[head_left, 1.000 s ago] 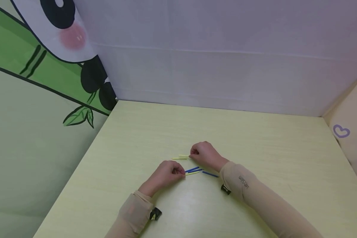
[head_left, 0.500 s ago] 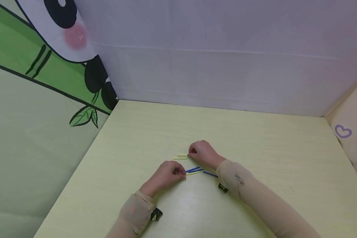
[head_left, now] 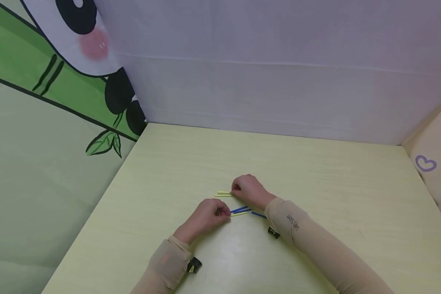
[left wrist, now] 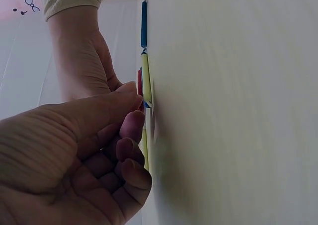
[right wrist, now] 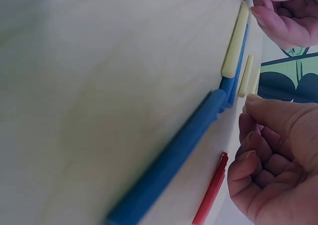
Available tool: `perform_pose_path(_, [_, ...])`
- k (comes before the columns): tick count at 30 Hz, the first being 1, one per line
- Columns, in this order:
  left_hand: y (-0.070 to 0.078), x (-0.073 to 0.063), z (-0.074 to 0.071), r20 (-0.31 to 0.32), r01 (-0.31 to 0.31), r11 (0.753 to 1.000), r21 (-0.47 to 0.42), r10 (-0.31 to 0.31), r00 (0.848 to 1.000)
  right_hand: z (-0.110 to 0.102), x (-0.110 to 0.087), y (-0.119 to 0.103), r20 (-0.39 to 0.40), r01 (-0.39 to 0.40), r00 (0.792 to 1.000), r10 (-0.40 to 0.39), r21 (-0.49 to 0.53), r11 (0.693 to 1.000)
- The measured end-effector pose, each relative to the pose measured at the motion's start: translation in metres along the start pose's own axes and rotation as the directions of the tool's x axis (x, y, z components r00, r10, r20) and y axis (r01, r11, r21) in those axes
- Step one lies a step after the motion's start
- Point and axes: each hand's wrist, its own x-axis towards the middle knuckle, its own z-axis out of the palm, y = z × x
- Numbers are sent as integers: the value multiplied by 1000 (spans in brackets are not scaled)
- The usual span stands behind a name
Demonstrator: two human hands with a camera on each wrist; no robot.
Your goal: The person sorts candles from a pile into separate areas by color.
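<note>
In the head view my left hand [head_left: 207, 215] rests low on the table. Its thumb and forefinger pinch at the near end of a yellow stick [head_left: 240, 214], which lies beside two blue sticks [head_left: 241, 210]. Farther back, my right hand [head_left: 250, 191] pinches the end of another thin yellow stick [head_left: 222, 192] between thumb and forefinger. Right alongside that one lies a second yellow stick [head_left: 222, 196]. A separate blue stick [head_left: 258, 214] runs under the right wrist in the head view. Red sticks [right wrist: 211, 190] show below the right hand in the right wrist view; the head view hides them.
The pale wooden table [head_left: 316, 179] ends at a lilac cloth wall [head_left: 264, 81]. On the left hangs a green panel with a panda drawing [head_left: 95, 81]. Small black devices [head_left: 194, 265] sit at both sleeve cuffs.
My right hand has moved slightly left, bringing its yellow stick closer alongside the one lying there. The left hand keeps its place at the near sticks.
</note>
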Motion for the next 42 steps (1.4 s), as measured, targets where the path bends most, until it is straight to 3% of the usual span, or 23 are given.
perform_pose_path(19, [6,12,6,-33,20,998,67,-18,999,-7,5,10,13,38,999,-38,-41,998])
perform_pose_path(42, [16,26,15,-75,28,990,140,-17,997,-21,1,21,20,37,999,-37,18,999])
